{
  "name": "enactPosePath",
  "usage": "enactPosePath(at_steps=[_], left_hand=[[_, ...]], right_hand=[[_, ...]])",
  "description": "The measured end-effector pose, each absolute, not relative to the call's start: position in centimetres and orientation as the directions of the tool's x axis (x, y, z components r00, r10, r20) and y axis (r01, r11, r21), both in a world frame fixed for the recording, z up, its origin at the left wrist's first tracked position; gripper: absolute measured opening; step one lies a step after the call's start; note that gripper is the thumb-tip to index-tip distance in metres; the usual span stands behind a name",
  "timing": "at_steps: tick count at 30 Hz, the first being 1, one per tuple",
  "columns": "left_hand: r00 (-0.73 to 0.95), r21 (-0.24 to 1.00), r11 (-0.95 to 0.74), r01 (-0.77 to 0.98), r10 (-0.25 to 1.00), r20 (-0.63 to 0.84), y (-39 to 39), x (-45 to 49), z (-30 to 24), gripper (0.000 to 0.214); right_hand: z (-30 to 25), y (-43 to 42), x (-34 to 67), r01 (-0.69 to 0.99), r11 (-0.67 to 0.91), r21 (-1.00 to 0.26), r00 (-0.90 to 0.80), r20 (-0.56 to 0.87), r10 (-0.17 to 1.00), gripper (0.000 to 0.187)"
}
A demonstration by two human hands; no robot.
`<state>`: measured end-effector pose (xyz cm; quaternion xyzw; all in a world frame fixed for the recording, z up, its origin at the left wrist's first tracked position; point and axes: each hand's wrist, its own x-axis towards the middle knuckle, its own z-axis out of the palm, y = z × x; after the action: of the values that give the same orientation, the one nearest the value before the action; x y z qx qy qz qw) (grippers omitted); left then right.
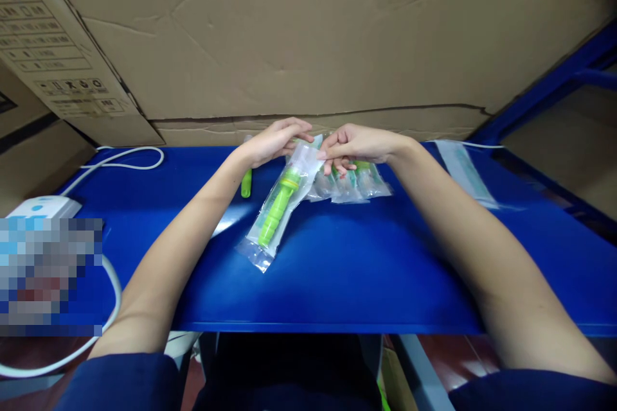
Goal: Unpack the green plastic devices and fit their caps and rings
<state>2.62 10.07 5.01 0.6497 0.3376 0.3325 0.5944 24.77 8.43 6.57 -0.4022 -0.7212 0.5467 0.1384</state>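
A clear plastic bag (270, 231) with a green tube-shaped part (278, 205) inside lies slanted on the blue table (337, 270). My left hand (274, 140) pinches the bag's open top end from the left. From the right, my right hand (354, 144) has its fingers closed on the same top edge. Under my right hand lies a small pile of filled clear bags (354, 185) with green parts. A loose green part (246, 183) lies just left of the held bag, beside my left wrist.
Large cardboard boxes (308, 32) stand along the table's far edge. A white device (45, 207) with a white cable (125, 157) sits at the left. Flat clear bags (465, 173) lie at the right. A blue frame (554, 83) rises at the right.
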Motion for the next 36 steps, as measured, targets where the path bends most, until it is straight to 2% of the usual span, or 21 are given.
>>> enactPosePath(at_steps=[5,8,14,20,26,36], left_hand=[[0.639,0.990,-0.078,0.120,0.769,-0.017,10.6,1.9,4.7,0.052],[0.682,0.973,-0.120,0.196,0.729,-0.047,10.5,1.5,4.8,0.053],[0.679,0.954,-0.225,0.196,0.734,0.033,10.4,1.3,4.9,0.057],[0.660,0.948,-0.255,0.189,0.748,0.070,10.3,1.4,4.9,0.057],[0.664,0.921,-0.319,0.224,0.742,0.095,10.0,1.7,5.1,0.059],[0.758,0.867,-0.424,0.261,0.646,0.088,10.1,1.8,4.5,0.066]], right_hand=[[6.8,8.1,24.5,0.423,0.116,-0.899,-0.642,-0.207,0.738,0.031],[7.0,8.0,24.7,0.417,0.130,-0.899,-0.648,-0.194,0.737,0.031],[6.8,8.0,24.7,0.377,0.087,-0.922,-0.641,-0.192,0.743,0.041],[6.3,7.8,23.9,0.428,0.028,-0.903,-0.636,-0.279,0.719,0.054],[6.0,8.0,23.8,0.427,0.107,-0.898,-0.699,-0.253,0.669,0.053],[5.8,8.2,23.9,0.388,0.234,-0.891,-0.751,-0.159,0.641,0.059]])
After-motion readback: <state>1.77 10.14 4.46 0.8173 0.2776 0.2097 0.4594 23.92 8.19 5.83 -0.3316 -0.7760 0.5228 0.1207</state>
